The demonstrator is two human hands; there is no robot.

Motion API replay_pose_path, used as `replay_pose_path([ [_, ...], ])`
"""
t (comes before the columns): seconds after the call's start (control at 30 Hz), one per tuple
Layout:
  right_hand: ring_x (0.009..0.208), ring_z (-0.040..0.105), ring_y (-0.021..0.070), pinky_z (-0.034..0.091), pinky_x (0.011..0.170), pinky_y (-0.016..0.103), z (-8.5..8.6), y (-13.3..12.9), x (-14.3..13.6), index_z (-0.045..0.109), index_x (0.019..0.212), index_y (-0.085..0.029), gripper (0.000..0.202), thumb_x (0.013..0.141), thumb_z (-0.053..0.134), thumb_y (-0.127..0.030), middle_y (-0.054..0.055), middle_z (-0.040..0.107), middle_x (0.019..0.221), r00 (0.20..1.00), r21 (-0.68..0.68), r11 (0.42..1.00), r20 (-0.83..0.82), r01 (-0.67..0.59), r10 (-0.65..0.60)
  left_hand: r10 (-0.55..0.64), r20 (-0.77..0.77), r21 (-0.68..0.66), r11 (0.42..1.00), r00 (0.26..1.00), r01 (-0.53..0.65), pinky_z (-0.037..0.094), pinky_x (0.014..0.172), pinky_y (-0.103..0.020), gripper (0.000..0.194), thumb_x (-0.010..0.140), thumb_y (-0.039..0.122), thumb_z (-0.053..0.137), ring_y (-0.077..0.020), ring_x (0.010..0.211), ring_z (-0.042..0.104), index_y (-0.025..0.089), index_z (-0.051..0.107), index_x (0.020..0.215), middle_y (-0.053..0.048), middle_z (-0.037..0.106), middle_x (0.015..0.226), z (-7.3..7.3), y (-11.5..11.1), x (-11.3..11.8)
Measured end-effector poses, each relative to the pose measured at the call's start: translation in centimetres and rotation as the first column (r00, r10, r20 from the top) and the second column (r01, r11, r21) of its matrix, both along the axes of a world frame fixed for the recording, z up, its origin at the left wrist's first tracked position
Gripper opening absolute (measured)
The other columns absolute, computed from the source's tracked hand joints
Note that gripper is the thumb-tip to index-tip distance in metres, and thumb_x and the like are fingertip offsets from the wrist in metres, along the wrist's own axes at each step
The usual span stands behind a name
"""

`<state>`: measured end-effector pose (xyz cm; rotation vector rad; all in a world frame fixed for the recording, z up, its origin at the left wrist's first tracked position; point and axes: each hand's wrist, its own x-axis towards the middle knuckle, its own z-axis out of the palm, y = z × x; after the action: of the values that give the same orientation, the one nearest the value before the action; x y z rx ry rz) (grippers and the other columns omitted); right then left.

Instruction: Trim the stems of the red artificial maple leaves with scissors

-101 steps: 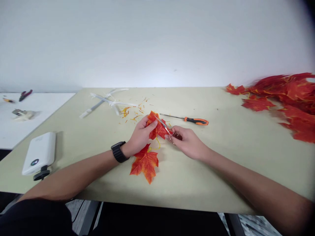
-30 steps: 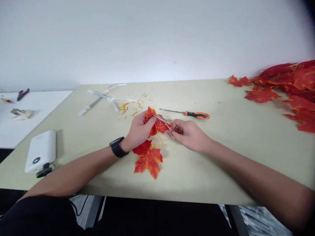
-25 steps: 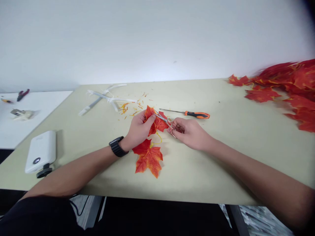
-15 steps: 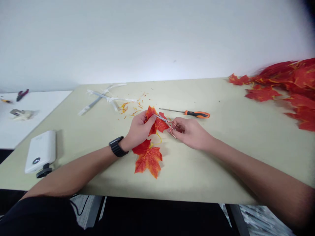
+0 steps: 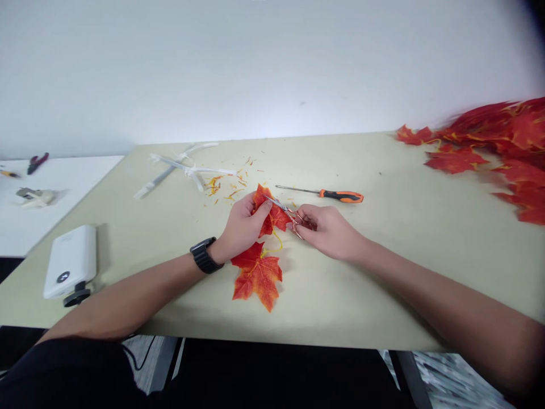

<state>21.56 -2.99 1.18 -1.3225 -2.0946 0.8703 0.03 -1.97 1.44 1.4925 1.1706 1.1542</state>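
My left hand (image 5: 244, 224) pinches an artificial maple leaf (image 5: 279, 218), red with orange edges, between thumb and fingers. In my right hand (image 5: 326, 230) is a small pair of scissors (image 5: 284, 208) with copper-coloured handles. Their blades lie across the leaf, with the tips close to my left thumb. A second maple leaf (image 5: 258, 278) hangs or lies just below my left hand, joined by a thin yellow stem (image 5: 276, 243). My curled fingers partly hide the scissor handles.
Behind my hands lies a screwdriver (image 5: 340, 196). Orange and yellow scraps (image 5: 215, 184) are scattered beside white plastic strips (image 5: 170, 165). A white power bank (image 5: 72, 261) sits at left, and a pile of red leaves (image 5: 511, 136) at right. Pliers (image 5: 38, 163) lie on the white side table.
The scissor blades appear slightly closer together over the leaf. Both hands keep nearly the same place, and the view has shifted very little.
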Motion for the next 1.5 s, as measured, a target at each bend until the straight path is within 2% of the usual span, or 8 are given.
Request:
replay_pose_path([
  [0.13, 0.057, 0.048, 0.0127, 0.032, 0.054, 0.028, 0.0, -0.2, -0.2, 0.051, 0.078, -0.021, 0.022, 0.091, 0.059, -0.037, -0.001, 0.060, 0.067, 1.000, -0.021, 1.000, -0.003, 0.010, -0.010, 0.009, 0.023, -0.031, 0.999, 1.000, -0.008, 0.051, 0.070, -0.028, 0.017, 0.094, 0.034, 0.061, -0.0144, 0.074, 0.063, 0.019, 0.068, 0.091, -0.003, 0.071, 0.084, -0.4, 0.0, 0.0],
  [0.6, 0.056, 0.050, 0.0123, 0.033, 0.053, 0.026, -0.1, -0.6, -0.7, 0.057, 0.077, -0.020, 0.018, 0.088, 0.060, -0.034, 0.000, 0.064, 0.068, 0.999, -0.014, 0.998, 0.003, 0.055, -0.054, 0.026, 0.044, -0.013, 1.000, 0.999, -0.025, 0.052, 0.069, -0.028, 0.017, 0.095, 0.034, 0.061, -0.0155, 0.074, 0.064, 0.019, 0.069, 0.094, -0.001, 0.068, 0.077, -1.0, 0.1, 0.3],
  [1.1, 0.052, 0.043, 0.0108, 0.031, 0.051, 0.026, -0.6, -0.6, -0.8, 0.054, 0.072, -0.020, 0.024, 0.090, 0.061, -0.035, -0.003, 0.059, 0.059, 0.998, -0.004, 0.998, -0.033, 0.061, -0.061, 0.064, -0.007, 0.043, 0.997, 0.998, -0.063, 0.052, 0.075, -0.030, 0.016, 0.096, 0.033, 0.060, -0.0156, 0.078, 0.065, 0.019, 0.069, 0.095, -0.003, 0.071, 0.087, -1.5, 0.3, 0.2],
  [1.33, 0.055, 0.049, 0.0115, 0.033, 0.052, 0.026, -0.7, -0.6, -0.8, 0.055, 0.072, -0.020, 0.024, 0.090, 0.060, -0.034, -0.001, 0.067, 0.067, 0.997, -0.009, 0.999, -0.049, 0.051, -0.051, 0.069, 0.024, 0.033, 0.997, 0.997, -0.070, 0.053, 0.077, -0.031, 0.019, 0.096, 0.035, 0.061, -0.0171, 0.081, 0.066, 0.019, 0.070, 0.096, -0.003, 0.072, 0.088, -1.9, 0.2, 0.4],
  [1.5, 0.053, 0.048, 0.0105, 0.034, 0.052, 0.025, -0.8, -0.6, -0.8, 0.054, 0.070, -0.019, 0.023, 0.090, 0.060, -0.030, -0.002, 0.064, 0.062, 0.997, -0.007, 0.998, -0.051, 0.055, -0.055, 0.063, 0.039, 0.037, 0.997, 0.997, -0.064, 0.053, 0.077, -0.031, 0.019, 0.095, 0.036, 0.061, -0.0169, 0.080, 0.066, 0.019, 0.069, 0.096, -0.003, 0.072, 0.088, -1.9, 0.3, 0.4],
])
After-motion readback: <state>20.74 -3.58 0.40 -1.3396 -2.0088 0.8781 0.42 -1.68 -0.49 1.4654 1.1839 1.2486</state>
